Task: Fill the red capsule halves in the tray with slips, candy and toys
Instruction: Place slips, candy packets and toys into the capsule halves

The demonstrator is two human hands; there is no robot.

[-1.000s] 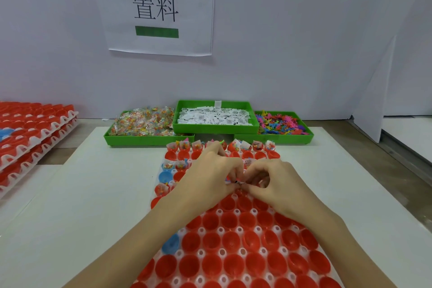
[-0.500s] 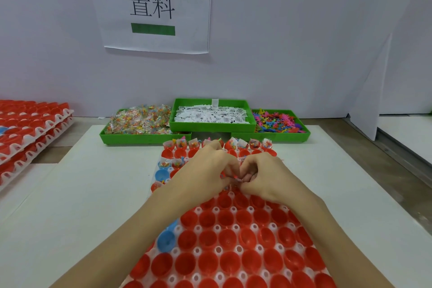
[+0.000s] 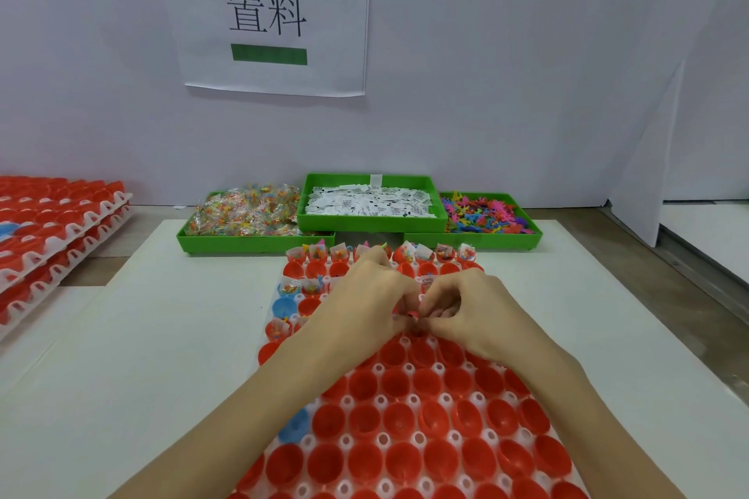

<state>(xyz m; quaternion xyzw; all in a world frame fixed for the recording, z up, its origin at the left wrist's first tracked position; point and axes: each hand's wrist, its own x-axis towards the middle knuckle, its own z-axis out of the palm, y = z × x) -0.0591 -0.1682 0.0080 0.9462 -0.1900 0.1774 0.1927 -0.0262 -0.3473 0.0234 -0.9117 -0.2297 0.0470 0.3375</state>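
Capsule tray (image 3: 405,401) laid lengthwise from lower frame toward centre, red halves (image 3: 399,423) opening upward, left hand (image 3: 364,306) and right hand (image 3: 470,310) pinched together on a small item at centre, item unidentifiable.

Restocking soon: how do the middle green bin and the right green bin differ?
The middle green bin holds white printed paper slips; the right green bin holds multicoloured plastic toys. The middle bin sits higher, its ends resting on the neighbouring bins, while the right one lies flat on the table. Both are shallow green rectangular trays against the wall.
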